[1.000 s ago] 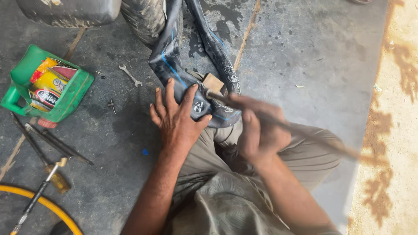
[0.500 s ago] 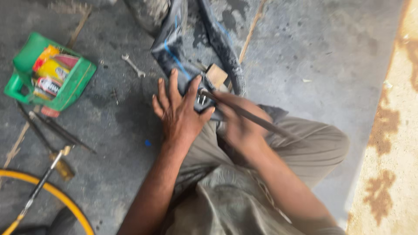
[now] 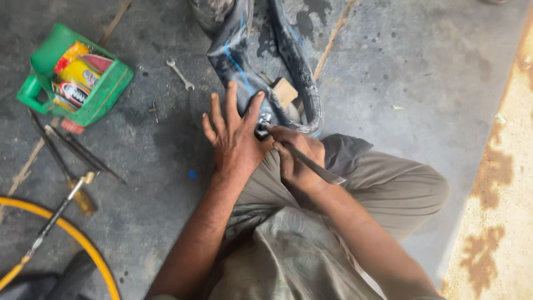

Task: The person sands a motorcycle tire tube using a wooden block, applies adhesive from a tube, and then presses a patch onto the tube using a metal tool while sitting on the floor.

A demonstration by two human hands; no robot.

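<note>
Pressing down with fingers spread wide, the left hand [image 3: 236, 139] lies flat on a black inner tube [image 3: 261, 66] draped over the person's knee on the concrete floor [image 3: 400, 66]. Just beside it, the right hand [image 3: 297, 155] is closed around a long metal file [image 3: 311, 162], its tip touching the tube near a small wooden block [image 3: 284, 90].
</note>
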